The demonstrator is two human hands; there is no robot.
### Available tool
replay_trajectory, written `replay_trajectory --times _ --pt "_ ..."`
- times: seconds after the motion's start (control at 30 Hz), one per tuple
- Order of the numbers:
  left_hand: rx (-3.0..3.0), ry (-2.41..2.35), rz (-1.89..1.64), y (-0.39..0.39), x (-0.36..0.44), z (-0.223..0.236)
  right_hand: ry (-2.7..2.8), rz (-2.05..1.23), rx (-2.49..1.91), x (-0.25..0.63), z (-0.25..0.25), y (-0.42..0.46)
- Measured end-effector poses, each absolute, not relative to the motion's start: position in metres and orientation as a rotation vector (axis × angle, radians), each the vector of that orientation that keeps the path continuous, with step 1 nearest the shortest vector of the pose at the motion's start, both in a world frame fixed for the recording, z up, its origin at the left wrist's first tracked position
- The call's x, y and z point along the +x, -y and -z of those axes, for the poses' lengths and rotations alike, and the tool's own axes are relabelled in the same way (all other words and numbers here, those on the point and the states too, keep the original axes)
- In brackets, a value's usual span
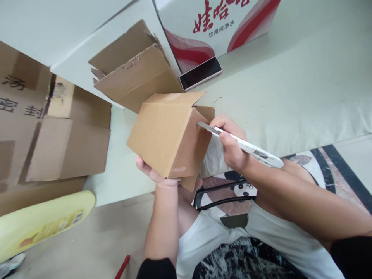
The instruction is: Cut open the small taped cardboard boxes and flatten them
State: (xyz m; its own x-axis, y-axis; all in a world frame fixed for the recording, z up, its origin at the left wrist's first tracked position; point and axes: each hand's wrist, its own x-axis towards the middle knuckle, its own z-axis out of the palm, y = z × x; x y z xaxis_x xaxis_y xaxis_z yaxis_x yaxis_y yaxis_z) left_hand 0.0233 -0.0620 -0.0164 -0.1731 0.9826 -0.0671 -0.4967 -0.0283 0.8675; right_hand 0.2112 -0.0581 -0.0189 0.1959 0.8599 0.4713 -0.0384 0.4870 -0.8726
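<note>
A small brown cardboard box (161, 130) is tilted in front of me, its flaps standing out at the upper right and at the bottom. My left hand (155, 172) supports it from below at the lower left corner; part of that hand is hidden under the box. My right hand (231, 141) is closed round a white utility knife (250, 147). The blade is out and its tip lies at the box's right side, near the upper edge; whether it cuts in, I cannot tell.
Behind the box stand an opened cardboard piece (139, 81), a phone (200, 73) and a white-and-red carton (221, 31). Large brown cartons (72, 143) are on the left, above a yellow rounded object (49, 224). Pale fabric (305, 89) covers the surface at right.
</note>
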Motion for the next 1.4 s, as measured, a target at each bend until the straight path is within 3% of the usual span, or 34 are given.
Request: replay_trajectory --times 1.4 --pt "0.554 -0.887 -1.499 0.062 0.018 0.014 1.143 -0.877 -0.872 0.213 0.035 0.049"
